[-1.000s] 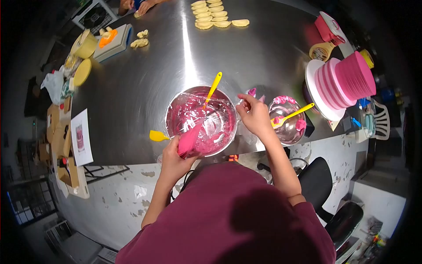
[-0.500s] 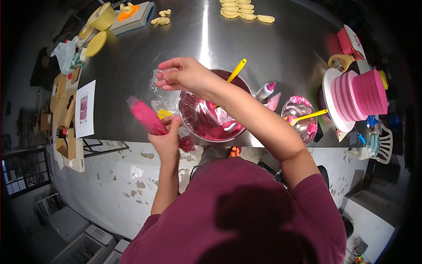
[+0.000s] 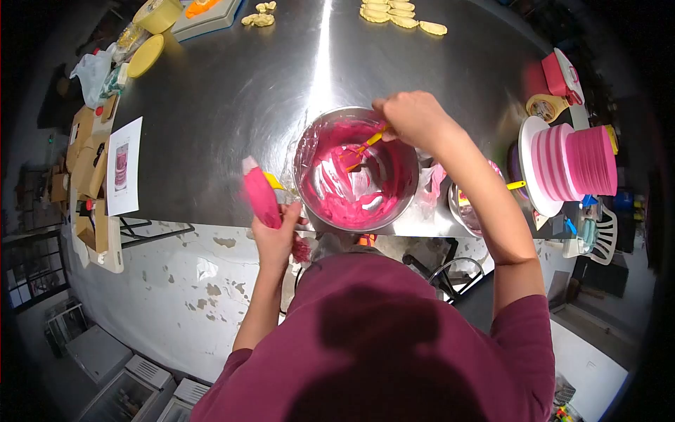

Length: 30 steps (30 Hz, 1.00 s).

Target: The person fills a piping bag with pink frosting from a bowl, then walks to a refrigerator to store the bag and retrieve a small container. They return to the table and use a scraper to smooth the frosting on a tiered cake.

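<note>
My left hand [image 3: 275,235] is closed around a piping bag [image 3: 262,197] full of pink frosting, its narrow end pointing up and away. Just beyond that hand lies a small flat yellow piece [image 3: 273,181], possibly a scraper. My right hand [image 3: 415,121] grips the yellow handle of a spatula [image 3: 369,143]. The spatula's frosting-coated head rests inside a large metal bowl [image 3: 413,188]. Pink frosting [image 3: 351,200] is smeared over the bowl's bottom and walls.
To the right stands a pink striped tiered cake [image 3: 562,162] on a white board. A smaller metal bowl [image 3: 464,211] is partly behind my right forearm. A printed picture [image 3: 124,167] lies at left; several yellow dough-like pieces [image 3: 402,21] sit at the back.
My right hand has moved from open above the left of the large bowl to its right side, and has taken hold of the spatula. The piping bag now points more upright.
</note>
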Available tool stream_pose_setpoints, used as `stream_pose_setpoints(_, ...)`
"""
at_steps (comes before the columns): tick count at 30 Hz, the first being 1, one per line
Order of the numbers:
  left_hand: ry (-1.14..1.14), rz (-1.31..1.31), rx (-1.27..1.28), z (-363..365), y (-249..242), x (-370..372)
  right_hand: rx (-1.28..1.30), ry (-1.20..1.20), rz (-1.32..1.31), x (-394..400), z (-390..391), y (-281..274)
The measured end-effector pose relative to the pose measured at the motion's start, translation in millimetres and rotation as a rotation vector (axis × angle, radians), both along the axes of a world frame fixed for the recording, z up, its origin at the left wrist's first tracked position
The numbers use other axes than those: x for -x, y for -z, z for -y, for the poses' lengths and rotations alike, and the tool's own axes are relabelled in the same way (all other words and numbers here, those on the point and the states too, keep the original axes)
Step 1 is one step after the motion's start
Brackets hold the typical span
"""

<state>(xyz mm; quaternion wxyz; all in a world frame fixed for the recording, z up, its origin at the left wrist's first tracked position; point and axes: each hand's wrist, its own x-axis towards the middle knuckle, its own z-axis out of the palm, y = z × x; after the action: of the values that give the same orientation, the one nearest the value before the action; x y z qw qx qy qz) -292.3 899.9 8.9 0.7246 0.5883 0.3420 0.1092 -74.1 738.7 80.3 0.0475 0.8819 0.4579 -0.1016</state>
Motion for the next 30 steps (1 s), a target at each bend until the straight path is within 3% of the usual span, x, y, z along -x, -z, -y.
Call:
stream_pose_setpoints(3,0.086,0.086,-0.121,9.8,5.4,-4.7,0.038,-0.042,0.018,25.1,1.1,2.6)
stream_pose_setpoints(5,0.104,0.015,-0.059,10.8,6.1,-6.5,0.097,-0.028,0.008,37.9,3.9,-1.4)
stream_pose_setpoints(10,0.095,0.021,0.006,12.6,9.0,-8.8,0.022,0.161,0.024,33.6,18.0,-12.0)
stream_pose_setpoints(18,0.143,0.015,-0.005,10.7,5.4,-11.7,-0.128,0.173,-0.064,52.4,18.9,18.8)
stream_pose_setpoints(24,0.161,0.039,-0.009,9.4,15.1,-9.5,-0.061,0.217,-0.063,64.1,40.1,-17.0)
stream_pose_setpoints(27,0.149,0.038,-0.02,11.5,16.1,-6.4,0.063,0.197,-0.099,71.6,44.8,-16.8)
stream_pose_setpoints(30,0.147,0.024,-0.045,13.5,16.1,-4.6,0.027,0.179,-0.175,82.0,42.8,-6.1)
